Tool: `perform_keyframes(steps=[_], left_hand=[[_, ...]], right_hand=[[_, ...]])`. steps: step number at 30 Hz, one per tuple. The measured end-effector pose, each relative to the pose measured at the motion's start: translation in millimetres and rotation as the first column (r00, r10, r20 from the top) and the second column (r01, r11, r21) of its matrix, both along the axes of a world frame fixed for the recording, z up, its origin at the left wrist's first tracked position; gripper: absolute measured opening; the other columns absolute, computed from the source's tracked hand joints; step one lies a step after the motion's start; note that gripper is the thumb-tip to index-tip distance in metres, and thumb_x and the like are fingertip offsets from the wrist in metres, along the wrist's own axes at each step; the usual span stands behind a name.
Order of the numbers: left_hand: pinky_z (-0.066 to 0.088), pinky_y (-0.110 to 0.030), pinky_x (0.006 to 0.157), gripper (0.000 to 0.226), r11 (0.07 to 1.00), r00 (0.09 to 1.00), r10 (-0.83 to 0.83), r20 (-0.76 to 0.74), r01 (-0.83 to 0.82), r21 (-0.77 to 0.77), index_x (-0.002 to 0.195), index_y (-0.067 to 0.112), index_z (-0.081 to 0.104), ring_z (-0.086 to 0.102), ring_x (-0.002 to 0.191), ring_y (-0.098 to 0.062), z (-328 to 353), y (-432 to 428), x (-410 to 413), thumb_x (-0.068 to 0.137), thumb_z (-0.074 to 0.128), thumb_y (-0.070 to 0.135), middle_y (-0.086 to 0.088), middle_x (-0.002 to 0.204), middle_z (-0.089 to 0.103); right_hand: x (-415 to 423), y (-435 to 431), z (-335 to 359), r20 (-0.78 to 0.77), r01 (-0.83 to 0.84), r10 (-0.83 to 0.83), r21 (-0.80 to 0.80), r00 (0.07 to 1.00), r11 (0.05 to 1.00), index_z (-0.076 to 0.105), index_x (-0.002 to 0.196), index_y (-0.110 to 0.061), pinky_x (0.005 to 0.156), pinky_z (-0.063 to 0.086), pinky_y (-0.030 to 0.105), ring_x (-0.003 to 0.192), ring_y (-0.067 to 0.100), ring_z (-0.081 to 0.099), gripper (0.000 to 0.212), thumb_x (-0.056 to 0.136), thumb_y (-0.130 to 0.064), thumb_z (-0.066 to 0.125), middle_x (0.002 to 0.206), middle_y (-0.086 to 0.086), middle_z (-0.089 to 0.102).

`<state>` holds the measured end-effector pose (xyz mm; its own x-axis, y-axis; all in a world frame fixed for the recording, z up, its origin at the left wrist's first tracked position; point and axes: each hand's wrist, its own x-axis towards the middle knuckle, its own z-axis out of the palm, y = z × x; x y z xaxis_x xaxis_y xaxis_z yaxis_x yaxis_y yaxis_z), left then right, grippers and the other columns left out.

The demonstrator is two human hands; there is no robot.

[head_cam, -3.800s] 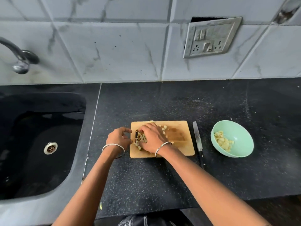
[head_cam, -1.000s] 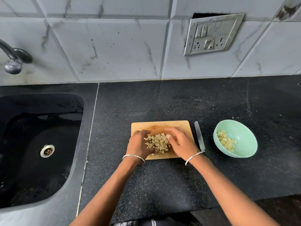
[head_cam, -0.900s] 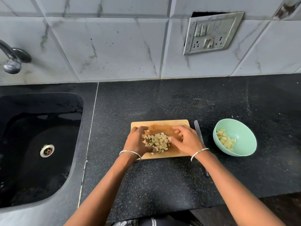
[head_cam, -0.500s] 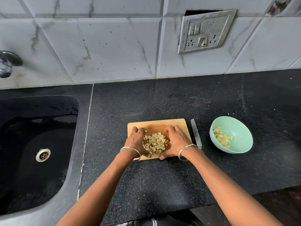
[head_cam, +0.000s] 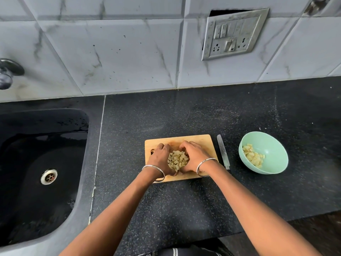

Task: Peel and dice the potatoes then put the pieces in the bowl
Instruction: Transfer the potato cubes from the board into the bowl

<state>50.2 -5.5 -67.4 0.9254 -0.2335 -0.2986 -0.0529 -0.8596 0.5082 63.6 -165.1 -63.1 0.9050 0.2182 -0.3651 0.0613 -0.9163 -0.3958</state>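
Note:
A heap of diced potato pieces [head_cam: 177, 160] lies on the wooden cutting board [head_cam: 203, 141]. My left hand [head_cam: 160, 158] and my right hand [head_cam: 195, 157] curl round the heap from both sides, fingertips nearly meeting at the far edge and heels close at the near edge. To the right stands a mint green bowl [head_cam: 271, 145] holding a small portion of diced potato [head_cam: 253, 157]. A knife [head_cam: 223, 152] lies on the counter between board and bowl.
A black sink [head_cam: 36, 163] with a metal drain [head_cam: 48, 176] fills the left. A tap [head_cam: 7, 71] juts from the tiled wall. A switch and socket plate [head_cam: 232, 34] hangs on the wall. The black speckled counter [head_cam: 184, 115] stretches behind the board.
Both hands have closed in on the scattered pieces, pushing them into one tight heap between the palms. The right hand moved left from the board's right part.

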Motion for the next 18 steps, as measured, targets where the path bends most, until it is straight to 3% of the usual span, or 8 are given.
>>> perform_keyframes(steps=[5,13,18], left_hand=[[0.042,-0.03,0.095,0.084,1.0,1.0,0.01,0.005,-0.01,-0.003,0.126,0.013,0.047,0.051,0.112,-0.022,0,-2,3,0.056,0.091,0.027,-0.004,0.124,0.048],[0.044,-0.032,0.09,0.074,1.0,1.0,-0.019,-0.014,0.019,-0.02,0.119,0.015,0.051,0.052,0.107,-0.023,3,-8,8,0.056,0.09,0.025,-0.005,0.118,0.054],[0.041,-0.026,0.082,0.065,0.996,0.999,0.018,-0.034,-0.021,-0.091,0.115,0.016,0.054,0.053,0.104,-0.022,3,-11,12,0.06,0.088,0.019,-0.005,0.114,0.058]], right_hand=[[0,4,-2,0.004,0.032,-0.032,0.005,0.999,0.999,0.049,0.124,-0.022,0.096,0.044,0.034,0.118,0.022,0.049,0.076,0.059,-0.031,0.089,0.126,0.0,0.055],[6,8,1,-0.048,0.036,-0.038,-0.042,0.998,0.998,0.045,0.131,-0.018,0.094,0.047,0.035,0.119,0.026,0.052,0.091,0.055,-0.036,0.091,0.127,0.005,0.055],[9,0,3,-0.095,0.059,-0.058,0.01,0.994,0.998,0.054,0.126,-0.019,0.091,0.051,0.036,0.111,0.025,0.057,0.084,0.051,-0.036,0.09,0.12,0.004,0.061]])
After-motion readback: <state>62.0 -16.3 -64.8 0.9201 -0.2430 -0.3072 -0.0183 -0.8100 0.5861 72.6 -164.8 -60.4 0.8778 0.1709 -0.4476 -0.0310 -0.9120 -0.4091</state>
